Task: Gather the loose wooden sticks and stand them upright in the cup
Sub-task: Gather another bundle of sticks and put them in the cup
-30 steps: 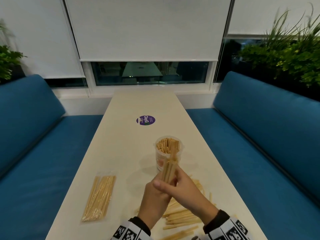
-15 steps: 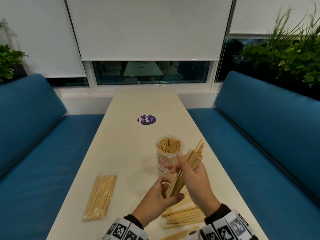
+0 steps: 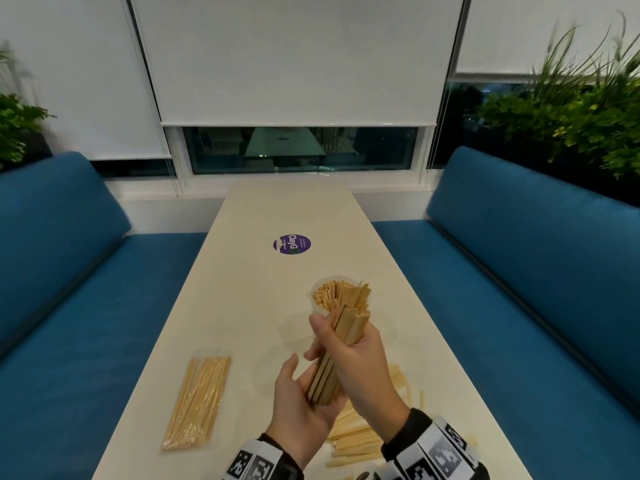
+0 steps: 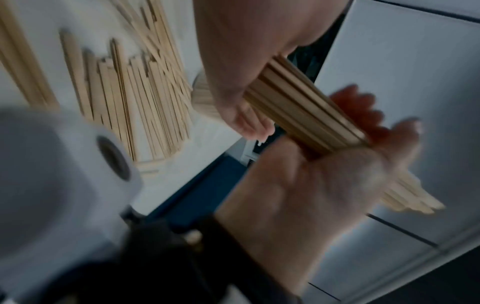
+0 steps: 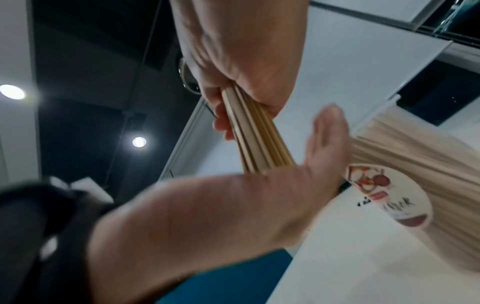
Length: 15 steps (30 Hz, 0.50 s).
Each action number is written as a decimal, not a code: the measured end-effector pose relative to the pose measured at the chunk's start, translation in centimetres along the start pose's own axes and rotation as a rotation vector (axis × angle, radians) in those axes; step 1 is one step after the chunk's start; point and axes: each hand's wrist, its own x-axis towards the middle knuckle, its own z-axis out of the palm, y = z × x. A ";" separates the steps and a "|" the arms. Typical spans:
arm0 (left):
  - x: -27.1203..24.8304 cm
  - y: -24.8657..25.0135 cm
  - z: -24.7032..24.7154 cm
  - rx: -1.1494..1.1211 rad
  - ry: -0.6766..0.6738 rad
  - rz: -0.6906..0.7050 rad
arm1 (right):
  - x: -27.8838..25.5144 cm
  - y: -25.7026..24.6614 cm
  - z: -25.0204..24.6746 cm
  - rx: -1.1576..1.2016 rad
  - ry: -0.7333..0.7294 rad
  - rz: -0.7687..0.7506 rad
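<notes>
The right hand is wrapped around a bundle of wooden sticks, fingers and thumb curled round its middle, holding it above the table with the upper ends leaning away toward the cup. The left hand lies flat and palm up beneath, fingers straight, and the bundle's lower ends butt against its palm; the thumb stands free to the left. Both forearms come up from the near edge of the table, wrists close together, sleeves dark with patterned bands. The cup stands near the middle of the table, just behind the raised bundle, already packed with upright sticks; the bundle's top hides part of its rim. Loose sticks lie scattered by the near right edge, partly hidden under the hands. A clear packet of thinner sticks lies near the left edge. A round purple sticker sits further toward the far end
</notes>
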 end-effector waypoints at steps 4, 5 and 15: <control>-0.4 0.0 0.3 -0.040 0.019 -0.011 | -0.1 0.4 -0.1 0.005 -0.070 0.070; -0.6 -0.1 0.5 -0.042 0.015 -0.012 | -0.1 0.5 -0.1 0.001 -0.078 0.081; -0.8 -0.8 0.3 0.114 -0.032 -0.031 | -0.2 1.7 -0.2 0.019 -0.045 0.169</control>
